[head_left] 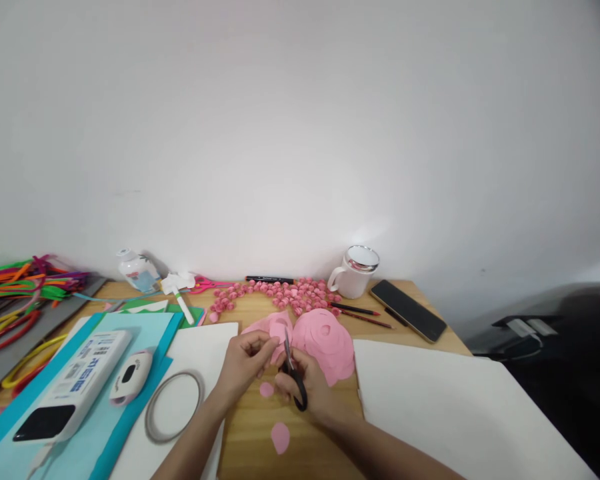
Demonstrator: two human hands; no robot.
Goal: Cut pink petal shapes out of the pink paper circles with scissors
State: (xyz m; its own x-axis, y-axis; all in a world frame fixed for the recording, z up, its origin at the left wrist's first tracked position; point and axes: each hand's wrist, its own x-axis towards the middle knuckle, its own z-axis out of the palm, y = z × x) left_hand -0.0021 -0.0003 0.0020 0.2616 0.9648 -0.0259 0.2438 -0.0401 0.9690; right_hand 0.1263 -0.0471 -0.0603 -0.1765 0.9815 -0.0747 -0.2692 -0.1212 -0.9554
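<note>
Right at the front edge, a loose pink petal (281,438) lies on the bare strip of wooden table (250,443), with a smaller scrap (267,389) just beyond it, close under the hands. White sheets flank that strip, the left sheet (211,343) passing beneath one forearm, the right sheet (430,393) beneath the other. On the left sheet sits a grey ring (151,408), and beside it blue paper (150,373) carries a small white gadget (131,377) and a long white device (75,387) with a dark screen. Now the hands, mid-table: the left hand (247,363) has its fingertips closed in a pinch on a pink paper piece (279,331), while the right hand (310,383) curls around the black-handled scissors (294,375), blades pointing up beside that piece. Crowding in just past the right hand, a heap of pink discs (325,340) takes up the space. Farther on, two pencils (357,309) and a dark phone (409,311) lie to the right, and a broad scatter of pink rosettes (300,293) stretches across the middle, hemmed in by a white mug (355,273), a black pen (269,279) and pink-handled scissors (204,285). Over left, a white bottle (139,272) leans near the wall (300,147), with colourful pipe cleaners (25,283) heaped beyond the blue paper.
</note>
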